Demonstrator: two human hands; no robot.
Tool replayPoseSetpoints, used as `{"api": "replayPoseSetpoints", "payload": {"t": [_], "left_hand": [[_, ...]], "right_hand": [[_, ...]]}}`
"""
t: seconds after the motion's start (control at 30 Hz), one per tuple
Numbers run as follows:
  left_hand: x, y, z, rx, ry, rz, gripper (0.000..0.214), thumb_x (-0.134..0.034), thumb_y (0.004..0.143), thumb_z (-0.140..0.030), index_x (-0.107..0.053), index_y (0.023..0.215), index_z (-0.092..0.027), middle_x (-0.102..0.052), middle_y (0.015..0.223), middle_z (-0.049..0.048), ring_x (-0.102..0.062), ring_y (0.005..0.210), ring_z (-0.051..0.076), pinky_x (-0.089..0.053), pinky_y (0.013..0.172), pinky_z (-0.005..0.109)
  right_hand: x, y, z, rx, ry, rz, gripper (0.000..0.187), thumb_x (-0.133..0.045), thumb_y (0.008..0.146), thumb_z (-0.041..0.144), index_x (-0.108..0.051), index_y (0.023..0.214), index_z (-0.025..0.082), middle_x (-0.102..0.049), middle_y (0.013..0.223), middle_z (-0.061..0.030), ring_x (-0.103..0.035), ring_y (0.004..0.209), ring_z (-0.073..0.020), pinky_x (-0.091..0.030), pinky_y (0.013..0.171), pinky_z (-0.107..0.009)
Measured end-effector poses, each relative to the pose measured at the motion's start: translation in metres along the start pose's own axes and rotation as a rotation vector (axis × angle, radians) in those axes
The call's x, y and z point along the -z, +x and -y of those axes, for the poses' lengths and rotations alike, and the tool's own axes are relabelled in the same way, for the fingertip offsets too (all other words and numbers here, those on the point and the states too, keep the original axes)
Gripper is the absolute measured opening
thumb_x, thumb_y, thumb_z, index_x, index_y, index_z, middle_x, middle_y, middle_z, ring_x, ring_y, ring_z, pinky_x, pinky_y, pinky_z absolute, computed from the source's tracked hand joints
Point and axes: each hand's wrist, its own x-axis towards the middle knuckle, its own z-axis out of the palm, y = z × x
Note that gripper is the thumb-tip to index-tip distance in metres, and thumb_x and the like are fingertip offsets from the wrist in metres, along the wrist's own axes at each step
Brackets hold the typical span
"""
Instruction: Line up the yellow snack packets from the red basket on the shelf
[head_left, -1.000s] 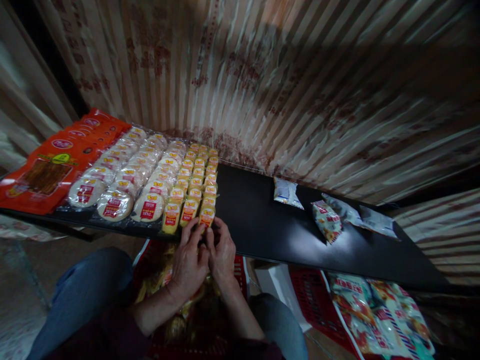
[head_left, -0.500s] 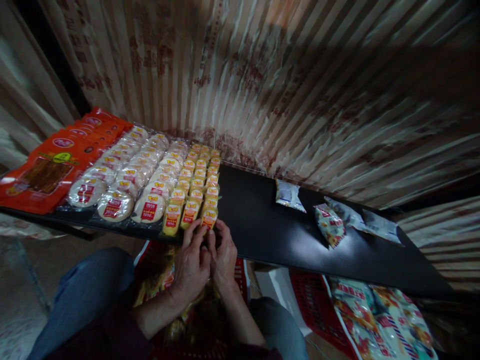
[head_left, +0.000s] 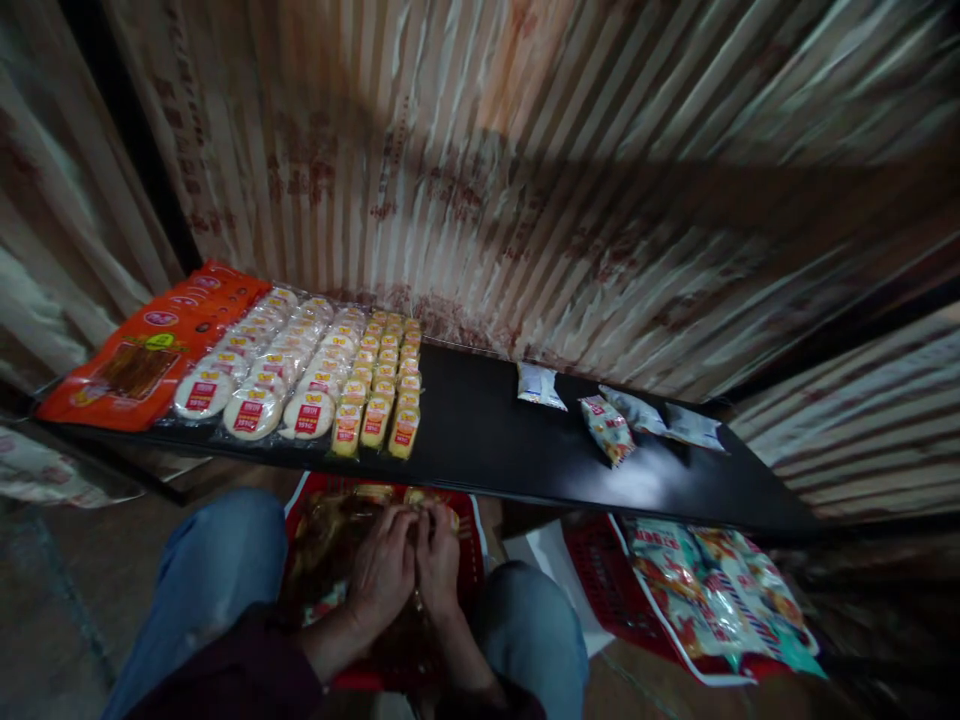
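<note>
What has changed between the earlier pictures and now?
The left hand and right hand let go of the rightmost front yellow packet and moved down, back off the black shelf, over the red basket. Whether they hold anything is unclear. The orange bags and loose packets stayed put.

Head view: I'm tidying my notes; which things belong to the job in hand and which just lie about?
Probably in the job: left hand, right hand, nearer red basket, yellow packs, black shelf.

Probably just lying about: orange packets, round white packs, loose bags, farther red basket.
</note>
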Motion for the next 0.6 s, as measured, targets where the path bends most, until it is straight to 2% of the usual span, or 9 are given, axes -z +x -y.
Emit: {"api": "replayPoseSetpoints", "payload": {"t": [0.07, 0.13, 0.2, 0.3, 0.37, 0.43, 0.53, 0.6], "left_hand": [[-0.011, -0.016, 0.015, 0.064, 0.189, 0.167, 0.047, -0.035, 0.076, -0.008, -0.062, 0.115, -0.014, -0.051, 0.135, 0.0115, -0.042, 0.129, 0.025, -0.031, 0.11, 0.043], [-0.019, -0.029, 0.03, 0.127, 0.294, 0.344, 0.056, -0.04, 0.073, -0.01, -0.056, 0.126, -0.014, -0.051, 0.137, 0.0106, -0.037, 0.133, 0.029, -0.028, 0.11, 0.046], [-0.025, -0.038, 0.041, 0.09, 0.319, 0.392, 0.065, -0.04, 0.073, -0.011, -0.043, 0.137, -0.01, -0.044, 0.143, 0.0118, -0.035, 0.135, 0.028, -0.025, 0.113, 0.043], [-0.025, -0.045, 0.046, 0.063, 0.306, 0.358, 0.062, -0.04, 0.075, -0.012, -0.044, 0.136, -0.004, -0.048, 0.139, 0.0152, -0.039, 0.131, 0.026, -0.021, 0.114, 0.038], [-0.021, -0.047, 0.043, 0.052, 0.274, 0.337, 0.057, -0.041, 0.076, -0.012, -0.048, 0.132, -0.003, -0.052, 0.136, 0.016, -0.042, 0.129, 0.025, -0.023, 0.114, 0.036], [-0.015, -0.049, 0.04, 0.033, 0.266, 0.282, 0.05, -0.043, 0.078, -0.016, -0.055, 0.126, -0.008, -0.054, 0.134, 0.0147, -0.042, 0.129, 0.026, -0.025, 0.113, 0.038], [-0.003, -0.048, 0.043, 0.079, 0.341, 0.074, 0.04, -0.045, 0.08, -0.02, -0.062, 0.114, -0.012, -0.05, 0.136, 0.0147, -0.035, 0.133, 0.03, -0.027, 0.11, 0.044], [0.007, -0.046, 0.05, 0.158, 0.391, -0.094, 0.04, -0.045, 0.08, -0.02, -0.06, 0.116, -0.012, -0.048, 0.138, 0.0155, -0.033, 0.134, 0.031, -0.03, 0.108, 0.046]], "right_hand": [[-0.007, -0.018, -0.018, -0.008, -0.195, 0.019, 0.024, -0.047, 0.081, 0.022, -0.065, 0.095, 0.018, -0.067, 0.097, -0.0131, -0.062, 0.096, -0.0273, -0.048, 0.084, -0.04], [-0.014, -0.029, -0.031, -0.031, -0.312, 0.057, 0.02, -0.05, 0.077, 0.018, -0.069, 0.083, 0.02, -0.069, 0.09, -0.0125, -0.063, 0.091, -0.028, -0.048, 0.083, -0.04], [-0.019, -0.032, -0.037, -0.02, -0.308, 0.101, 0.02, -0.05, 0.076, 0.017, -0.07, 0.079, 0.02, -0.069, 0.089, -0.0111, -0.064, 0.089, -0.026, -0.048, 0.083, -0.037], [-0.015, -0.033, -0.036, -0.018, -0.25, 0.112, 0.024, -0.047, 0.077, 0.016, -0.07, 0.087, 0.017, -0.07, 0.093, -0.0099, -0.064, 0.092, -0.0225, -0.048, 0.086, -0.033], [-0.006, -0.036, -0.034, -0.057, -0.266, 0.033, 0.028, -0.046, 0.079, 0.019, -0.068, 0.095, 0.015, -0.068, 0.105, -0.0124, -0.061, 0.102, -0.0245, -0.044, 0.092, -0.036], [0.006, -0.042, -0.034, -0.162, -0.298, -0.062, 0.031, -0.047, 0.08, 0.024, -0.067, 0.102, 0.014, -0.065, 0.112, -0.0151, -0.057, 0.11, -0.0279, -0.04, 0.097, -0.041], [0.019, -0.051, -0.04, -0.37, -0.289, -0.037, 0.036, -0.045, 0.082, 0.028, -0.064, 0.109, 0.012, -0.066, 0.108, -0.0176, -0.061, 0.105, -0.0285, -0.044, 0.092, -0.038], [0.021, -0.054, -0.045, -0.45, -0.276, 0.017, 0.038, -0.046, 0.082, 0.029, -0.063, 0.11, 0.01, -0.067, 0.106, -0.0189, -0.064, 0.099, -0.029, -0.047, 0.086, -0.037]]}}
